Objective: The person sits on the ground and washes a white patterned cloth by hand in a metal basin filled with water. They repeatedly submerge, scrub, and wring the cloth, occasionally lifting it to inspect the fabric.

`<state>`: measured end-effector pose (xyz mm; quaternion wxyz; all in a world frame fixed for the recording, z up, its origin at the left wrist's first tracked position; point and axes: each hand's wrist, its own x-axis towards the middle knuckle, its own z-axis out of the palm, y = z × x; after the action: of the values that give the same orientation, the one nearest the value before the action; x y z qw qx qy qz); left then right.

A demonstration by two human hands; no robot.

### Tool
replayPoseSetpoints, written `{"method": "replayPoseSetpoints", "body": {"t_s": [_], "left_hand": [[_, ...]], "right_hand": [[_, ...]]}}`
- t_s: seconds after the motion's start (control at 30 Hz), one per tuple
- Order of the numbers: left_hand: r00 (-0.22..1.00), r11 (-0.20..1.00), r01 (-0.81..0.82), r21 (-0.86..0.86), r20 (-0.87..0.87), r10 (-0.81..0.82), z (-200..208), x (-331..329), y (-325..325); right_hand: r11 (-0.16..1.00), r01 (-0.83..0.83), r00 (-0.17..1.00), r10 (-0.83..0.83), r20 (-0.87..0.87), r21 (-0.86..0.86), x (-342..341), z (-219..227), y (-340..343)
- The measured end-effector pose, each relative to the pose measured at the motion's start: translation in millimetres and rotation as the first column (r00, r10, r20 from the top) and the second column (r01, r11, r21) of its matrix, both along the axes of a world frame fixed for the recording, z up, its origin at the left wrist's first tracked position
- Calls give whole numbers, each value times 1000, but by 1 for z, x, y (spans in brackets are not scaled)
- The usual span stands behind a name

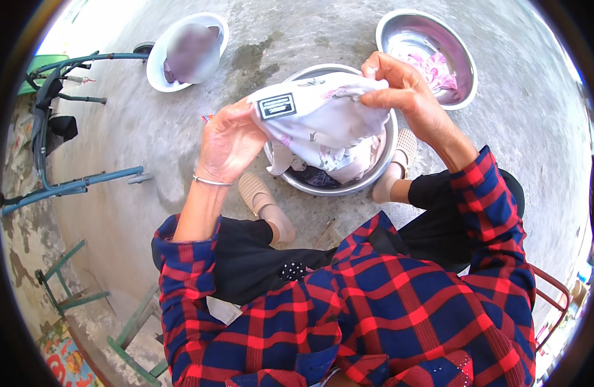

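Note:
Stretched between my hands is a white cloth garment (348, 106) with a faint flower print and a dark square label. My left hand (232, 138) is closed on the label end, its fingertips partly hidden behind the cloth. At the other end, my right hand (403, 90) pinches the fabric between thumb and fingers. Directly below the garment, between my feet, stands a metal basin (348, 188) holding more pale clothes and a dark piece. The garment's lower part hangs over these clothes, and I cannot tell where it ends.
A white basin (156, 71) with dark purple cloth is at the far left. At the far right, another metal basin (466, 58) holds pink-and-white cloth (439, 71). A blue metal frame (84, 184) and a green frame (132, 338) stand on my left. The concrete floor (245, 58) has damp patches.

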<state>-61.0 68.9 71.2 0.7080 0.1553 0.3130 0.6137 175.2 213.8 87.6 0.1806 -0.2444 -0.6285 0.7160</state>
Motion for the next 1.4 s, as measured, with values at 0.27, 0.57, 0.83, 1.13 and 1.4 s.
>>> {"method": "replayPoseSetpoints", "body": {"t_s": [0.27, 0.57, 0.83, 1.13, 1.4], "left_hand": [[988, 951, 63, -304, -116, -102, -4, 8, -5], [876, 867, 385, -317, 422, -234, -22, 34, -15], [996, 989, -37, -141, -89, 24, 0, 28, -10], [994, 988, -88, -124, -81, 78, 8, 31, -15], [991, 998, -10, -58, -131, 2, 9, 26, -17]], "right_hand": [[824, 64, 998, -44, -48, 563, -6, -16, -10], [687, 88, 996, -86, -40, 721, -8, -8, -21], [678, 79, 996, -90, -24, 731, -10, -13, -32], [804, -47, 992, -31, 121, 592, -11, -15, -39], [990, -79, 995, 70, 76, 120, -10, -28, -29]]}}
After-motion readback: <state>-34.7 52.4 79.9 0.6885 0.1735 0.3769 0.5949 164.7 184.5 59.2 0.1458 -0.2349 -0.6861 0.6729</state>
